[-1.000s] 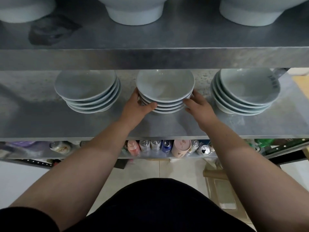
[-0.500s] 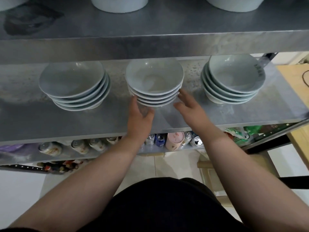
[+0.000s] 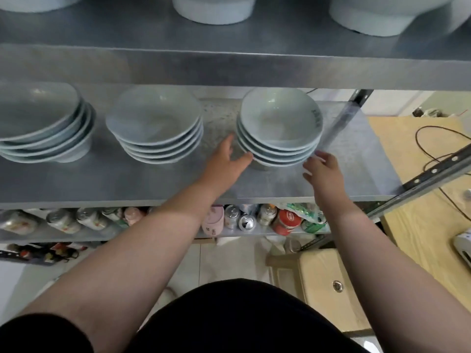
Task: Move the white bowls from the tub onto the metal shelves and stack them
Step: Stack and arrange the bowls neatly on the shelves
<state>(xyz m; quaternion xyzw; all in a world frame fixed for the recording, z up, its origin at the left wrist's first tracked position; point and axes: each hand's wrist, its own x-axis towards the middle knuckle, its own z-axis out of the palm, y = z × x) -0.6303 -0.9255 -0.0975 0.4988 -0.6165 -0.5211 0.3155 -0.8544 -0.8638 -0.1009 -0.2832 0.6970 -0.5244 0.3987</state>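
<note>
Three stacks of white bowls stand in a row on the middle metal shelf point(image 3: 344, 179): a left stack point(image 3: 40, 118), a middle stack point(image 3: 155, 123) and a right stack point(image 3: 279, 123). Each is apart from its neighbour. Each shows four or five nested rims, but blur keeps the exact count from being certain. The top bowl of the right stack has dark lettering point(image 3: 316, 117) on its inner wall. Both hands flank the right stack low down. The left hand point(image 3: 225, 161) lies on its left side with fingers straight and spread, and its thumb point(image 3: 247, 157) is at the edge of the lowest bowls. The right hand point(image 3: 322, 171) is at the stack's lower right, with loosely bent fingers just beside the rims. Neither hand is clamped on a bowl, and whether the right fingertips touch cannot be told. On the upper shelf point(image 3: 229, 67) the bases of three larger white bowls point(image 3: 214, 11) show, all cut off by the top edge of the picture. The lower shelf point(image 3: 38, 235) carries a row of drink cans point(image 3: 246, 221), one pink cup point(image 3: 214, 222) and one red-lidded jar point(image 3: 288, 220). To the right is a wooden surface point(image 3: 420, 225) with a dark cable point(image 3: 433, 159) across it, and one beige stool point(image 3: 318, 276) stands on the tiled floor.
</note>
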